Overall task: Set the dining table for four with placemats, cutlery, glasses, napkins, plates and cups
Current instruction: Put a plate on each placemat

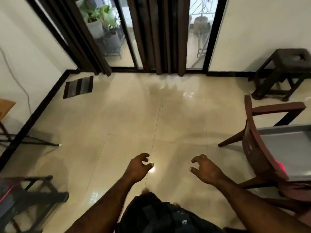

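My left hand (138, 167) and my right hand (205, 169) hang in front of me above the tiled floor, both with loosely curled fingers and nothing in them. At the right edge a grey table top (289, 148) shows, partly behind a dark red wooden chair (257, 148). No placemats, cutlery, glasses, napkins, plates or cups are in view.
A cream tiled floor (134, 118) stretches ahead to glass doors with dark curtains (161, 36). A dark stool (284, 71) stands at the far right. A striped mat (78, 87) lies by the left wall. Another dark chair (28, 199) is at the lower left.
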A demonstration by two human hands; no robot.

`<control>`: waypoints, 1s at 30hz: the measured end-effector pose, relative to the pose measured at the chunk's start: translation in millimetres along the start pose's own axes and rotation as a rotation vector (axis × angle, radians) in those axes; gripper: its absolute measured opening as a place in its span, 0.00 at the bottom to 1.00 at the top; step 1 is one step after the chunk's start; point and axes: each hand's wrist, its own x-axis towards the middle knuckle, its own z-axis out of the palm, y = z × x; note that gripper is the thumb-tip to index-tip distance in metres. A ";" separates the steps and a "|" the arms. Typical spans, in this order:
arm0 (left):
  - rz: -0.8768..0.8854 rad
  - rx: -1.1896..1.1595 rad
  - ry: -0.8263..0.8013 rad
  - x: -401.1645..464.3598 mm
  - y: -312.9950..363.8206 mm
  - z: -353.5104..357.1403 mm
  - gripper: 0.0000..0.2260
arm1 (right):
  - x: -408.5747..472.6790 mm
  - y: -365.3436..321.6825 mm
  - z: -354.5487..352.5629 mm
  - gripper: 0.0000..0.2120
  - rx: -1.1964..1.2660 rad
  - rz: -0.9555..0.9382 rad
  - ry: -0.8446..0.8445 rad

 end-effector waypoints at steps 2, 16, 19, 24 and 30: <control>0.023 0.022 -0.023 55.4 25.7 -13.6 0.22 | 42.2 -3.2 -34.1 0.20 0.057 0.022 0.071; 0.334 0.358 -0.383 442.3 292.9 -42.2 0.21 | 259.4 33.0 -211.3 0.24 0.399 0.367 0.329; 0.398 0.400 -0.426 511.0 374.8 -20.9 0.18 | 292.3 54.4 -257.1 0.24 0.464 0.439 0.398; 0.426 0.523 -0.506 609.0 470.7 40.2 0.17 | 358.9 127.4 -321.5 0.26 0.571 0.534 0.406; 0.506 0.604 -0.635 656.4 598.2 109.4 0.17 | 392.4 201.6 -428.6 0.32 0.504 0.595 0.348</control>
